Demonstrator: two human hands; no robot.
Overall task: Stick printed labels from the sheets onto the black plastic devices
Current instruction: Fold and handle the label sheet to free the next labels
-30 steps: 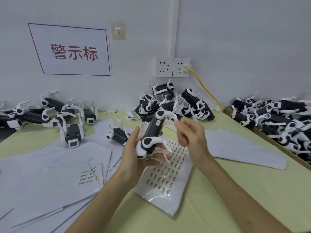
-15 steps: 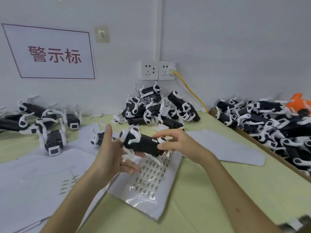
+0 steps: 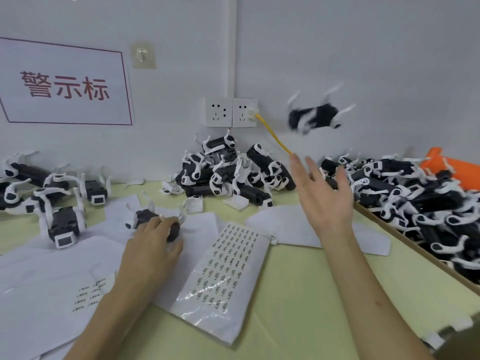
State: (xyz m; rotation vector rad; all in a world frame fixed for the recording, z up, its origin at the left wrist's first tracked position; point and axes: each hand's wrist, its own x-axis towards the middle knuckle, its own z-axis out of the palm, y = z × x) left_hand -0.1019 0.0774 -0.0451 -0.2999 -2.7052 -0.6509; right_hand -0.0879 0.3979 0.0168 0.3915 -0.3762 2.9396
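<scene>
curling round a black device (image 3: pixel 144 215), left hand (image 3: pixel 152 246); right hand (image 3: pixel 324 200) splayed below an airborne device (image 3: pixel 314 117)

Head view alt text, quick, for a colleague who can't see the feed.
A black-and-white device is in mid-air, blurred, above the raised, open right hand; a box full of devices stands to the right. The left hand grips another device lying on white sheets, beside a label sheet.

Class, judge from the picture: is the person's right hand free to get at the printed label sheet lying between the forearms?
Probably yes. The right hand is open and holds nothing, and the label sheet lies uncovered, with nothing between them. The left hand grips a device off to one side.
</scene>
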